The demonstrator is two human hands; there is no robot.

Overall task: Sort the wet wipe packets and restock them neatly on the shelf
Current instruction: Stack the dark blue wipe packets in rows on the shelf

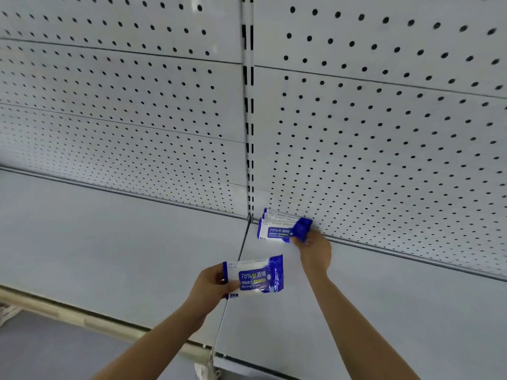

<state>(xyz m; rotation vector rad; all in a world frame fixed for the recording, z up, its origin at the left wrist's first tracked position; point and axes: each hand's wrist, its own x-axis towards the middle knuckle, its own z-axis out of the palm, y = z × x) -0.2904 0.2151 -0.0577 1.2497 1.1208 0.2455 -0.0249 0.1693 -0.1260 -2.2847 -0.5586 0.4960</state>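
Up behind everything stands the white pegboard back wall (pixel 384 127), dotted with rows of dark holes and split by a slotted upright (pixel 248 105). Below it lies the pale shelf (pixel 109 242), two boards meeting at a seam that runs from the foot of the upright toward the front edge. At the back edge of the right board, just beside the seam and against the foot of the pegboard, a small stack of wet wipe packets (pixel 277 227) leans, blue and white with "75%" print on the front one. The right hand (pixel 311 246) reaches to that stack: its fingers (pixel 297 239) are curled round the blue right end of the front packet (pixel 279 233), pinching it, thumb hidden behind the packet. Nearer the front, above the seam, the left hand (pixel 216 283) holds a single wet wipe packet (pixel 256 277) off the shelf, face toward the camera; its thumb (pixel 231 284) lies across the packet's front at the left end and the other fingers curl behind it, clasping it firmly. Along the front edge runs a beige rail (pixel 82 319), with grey floor (pixel 55 357) below.
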